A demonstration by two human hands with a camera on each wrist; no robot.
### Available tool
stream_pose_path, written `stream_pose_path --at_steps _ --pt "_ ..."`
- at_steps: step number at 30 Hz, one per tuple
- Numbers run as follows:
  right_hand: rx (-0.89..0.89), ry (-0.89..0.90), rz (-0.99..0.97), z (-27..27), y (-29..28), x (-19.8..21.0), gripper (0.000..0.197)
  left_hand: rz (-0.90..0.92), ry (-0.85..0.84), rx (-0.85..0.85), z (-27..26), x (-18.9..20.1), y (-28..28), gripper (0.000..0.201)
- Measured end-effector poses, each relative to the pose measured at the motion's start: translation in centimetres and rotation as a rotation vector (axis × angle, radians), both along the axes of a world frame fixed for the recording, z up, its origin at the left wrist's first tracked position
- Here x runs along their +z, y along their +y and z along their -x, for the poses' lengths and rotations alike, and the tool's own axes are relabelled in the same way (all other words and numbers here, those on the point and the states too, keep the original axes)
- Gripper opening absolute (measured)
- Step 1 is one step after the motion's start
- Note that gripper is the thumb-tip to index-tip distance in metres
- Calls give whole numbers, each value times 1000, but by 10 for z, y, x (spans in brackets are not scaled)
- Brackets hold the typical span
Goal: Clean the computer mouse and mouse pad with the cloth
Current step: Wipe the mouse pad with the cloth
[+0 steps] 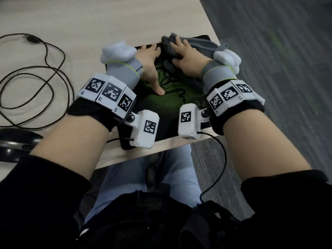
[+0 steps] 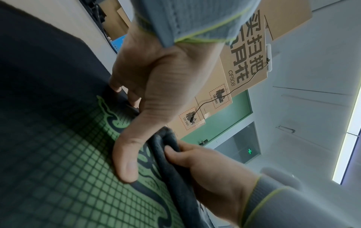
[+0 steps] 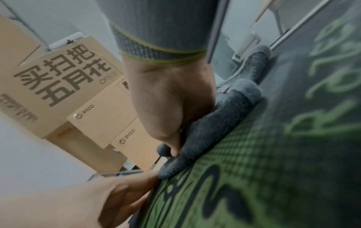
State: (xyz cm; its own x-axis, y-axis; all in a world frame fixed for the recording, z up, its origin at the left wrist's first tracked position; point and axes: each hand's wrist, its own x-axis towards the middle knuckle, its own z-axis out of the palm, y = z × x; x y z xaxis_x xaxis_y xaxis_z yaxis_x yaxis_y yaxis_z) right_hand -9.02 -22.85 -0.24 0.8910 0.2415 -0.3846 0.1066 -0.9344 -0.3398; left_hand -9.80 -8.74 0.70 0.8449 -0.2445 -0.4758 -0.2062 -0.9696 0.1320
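Observation:
The black mouse pad (image 1: 161, 108) with a green pattern lies at the table's near right corner. My left hand (image 1: 150, 65) presses flat on its left part, thumb stretched out and fingers reaching the far edge. My right hand (image 1: 185, 53) grips a bunched grey cloth (image 1: 197, 44) on the pad's far right part. In the right wrist view the thumb of the right hand (image 3: 168, 100) digs into a fold of the cloth (image 3: 215, 123). A glossy black rounded thing (image 1: 16, 142), probably the mouse, sits at the left edge, partly hidden by my left arm.
A thin black cable (image 1: 36, 78) loops over the light wooden table (image 1: 107, 24) left of the pad. The table's edge runs just right of the pad, with grey carpet (image 1: 269, 51) beyond. Cardboard boxes (image 2: 244, 61) stand in the background. My lap lies below the near edge.

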Motion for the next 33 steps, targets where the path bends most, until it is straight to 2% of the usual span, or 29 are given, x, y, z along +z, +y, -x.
stream_pose_path --at_steps 5,13,16,22,26,29,33 --pt "-143 -30 -22 19 -27 -1 57 -19 -21 3 2 4 0 121" --pt "-103 -3 -95 85 -33 -7 57 -45 -43 -6 1 7 -1 120" --pt "-132 21 -115 84 -34 -4 57 -36 -32 -6 4 7 -1 118" --pt "-205 6 27 59 -36 7 58 -35 -27 11 3 6 -1 117" --pt "-206 -19 59 77 -31 8 57 -18 -33 10 4 7 -2 116" --pt "-163 -2 -15 100 -30 5 56 -14 -40 4 4 6 -3 116" --pt "-186 -6 -40 93 -32 7 56 -24 -44 -6 6 7 -2 115"
